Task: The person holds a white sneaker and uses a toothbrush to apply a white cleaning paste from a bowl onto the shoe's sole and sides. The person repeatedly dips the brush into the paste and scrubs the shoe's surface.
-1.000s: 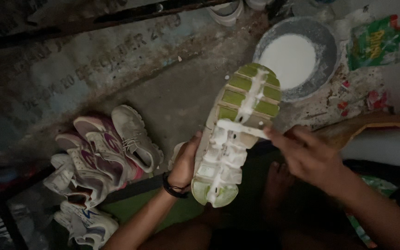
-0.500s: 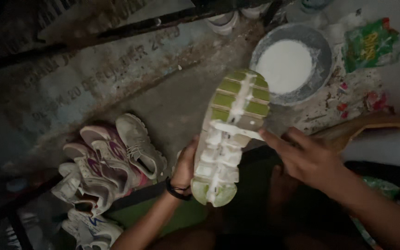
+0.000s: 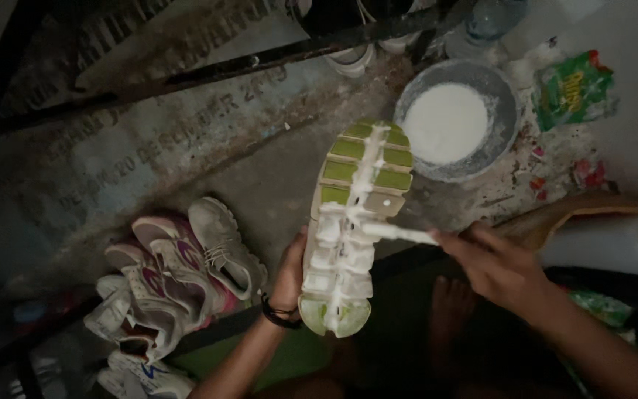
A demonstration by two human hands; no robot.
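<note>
Shoe [image 3: 352, 229], sole up — green and white tread, streaked with white foam — is being gripped along its edge by the left hand [image 3: 289, 277], above the concrete floor [image 3: 260, 177]. The right hand [image 3: 496, 266] is pinching a thin white brush handle [image 3: 400, 233], its tip touching the sole. Nearby: grey basin [image 3: 507, 140] of white liquid beyond the toe; pile of sneakers [image 3: 179, 273] lying to the left.

Bowl [image 3: 507, 122] beyond upturned shoe [image 3: 348, 229] (sneakers [image 3: 179, 273] left)
</note>
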